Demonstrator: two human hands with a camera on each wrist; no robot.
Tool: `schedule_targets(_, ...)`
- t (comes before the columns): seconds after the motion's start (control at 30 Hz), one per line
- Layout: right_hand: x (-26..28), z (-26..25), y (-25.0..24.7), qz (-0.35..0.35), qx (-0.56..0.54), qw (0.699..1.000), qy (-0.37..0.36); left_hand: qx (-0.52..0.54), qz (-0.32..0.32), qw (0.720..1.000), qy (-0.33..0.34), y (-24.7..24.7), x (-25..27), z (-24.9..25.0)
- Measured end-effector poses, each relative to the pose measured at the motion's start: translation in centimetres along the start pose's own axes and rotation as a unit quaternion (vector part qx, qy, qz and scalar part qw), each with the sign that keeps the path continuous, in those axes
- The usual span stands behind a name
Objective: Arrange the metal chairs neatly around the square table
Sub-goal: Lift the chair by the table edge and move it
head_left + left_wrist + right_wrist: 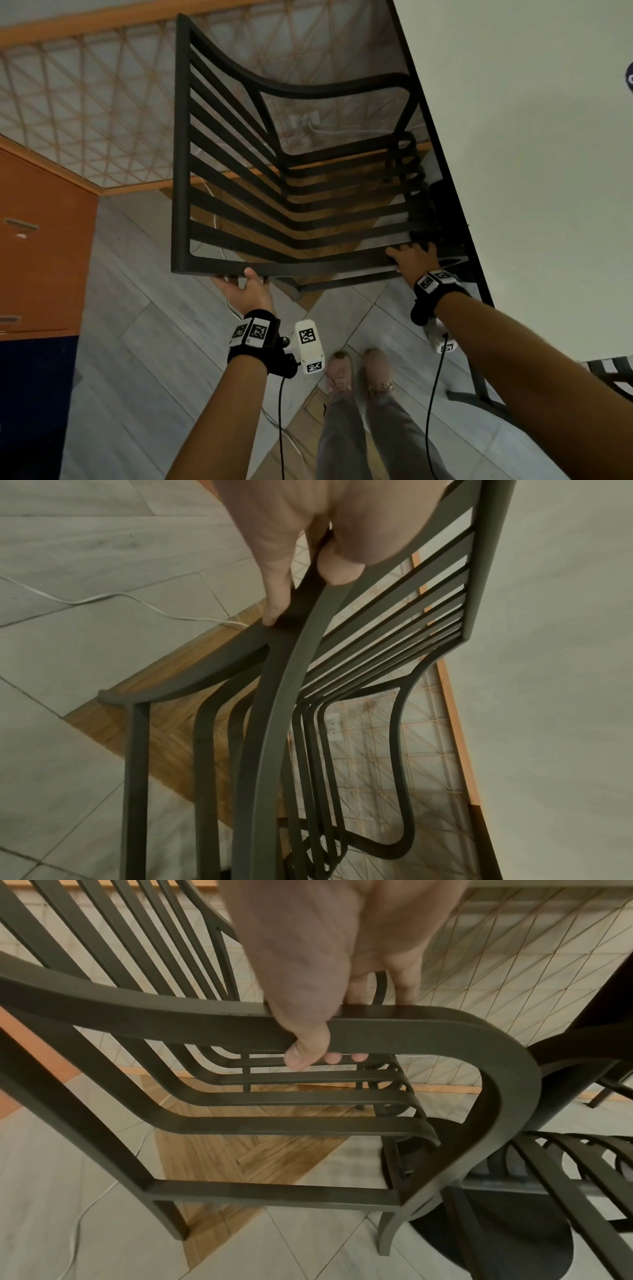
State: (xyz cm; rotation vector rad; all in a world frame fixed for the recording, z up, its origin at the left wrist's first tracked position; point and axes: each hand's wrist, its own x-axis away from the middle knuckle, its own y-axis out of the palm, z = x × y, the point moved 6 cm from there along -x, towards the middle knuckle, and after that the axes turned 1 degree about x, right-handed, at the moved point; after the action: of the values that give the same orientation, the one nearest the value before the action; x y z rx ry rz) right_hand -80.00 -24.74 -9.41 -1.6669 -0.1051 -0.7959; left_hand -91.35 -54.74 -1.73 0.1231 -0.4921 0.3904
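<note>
Black slatted chair [239, 192], white table [531, 137] — grey floor tiles [144, 308] with herringbone wood inlay [260, 1153].

Head view steeply down over chair [274, 192]; both wrist views close along its armrests.

Both arms were extended forward; left hand [245, 286] and right hand [412, 255] each had fingers curled, gripping the chair [239, 178].
</note>
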Motion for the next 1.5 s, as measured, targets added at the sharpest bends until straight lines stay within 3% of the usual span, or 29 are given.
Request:
schedule_targets(0.43,1.1,-0.6,-0.7,-0.022,0.030,0.999,0.005,-0.024,-0.011,1.000,0.016,-0.9,-0.4,0.1)
schedule_targets(0.87,2.4,0.8,-0.5,-0.044,0.041,0.998,0.031,-0.064,-0.013,0.998,0.007,-0.8,-0.6,-2.9)
schedule_targets(1.07,4.4,-1.0,-2.4,-0.002,0.011,0.999,0.037,-0.099,-0.038,0.994,-0.006,-0.4,0.0,-3.2)
schedule_targets(1.27,8.6,-3.4,-5.5,0.070,-0.104,0.992,0.018,-0.157,-0.034,0.986,-0.036,1.3,3.3,-3.0)
schedule_targets(1.4,13.1,-3.4,-6.6,0.088,-0.215,0.973,-0.004,-0.234,-0.106,0.966,-0.016,2.1,6.4,-2.9)
schedule_targets(1.5,16.7,-3.5,-5.7,0.081,-0.230,0.969,-0.033,-0.281,-0.171,0.944,-0.009,1.6,8.7,-4.0)
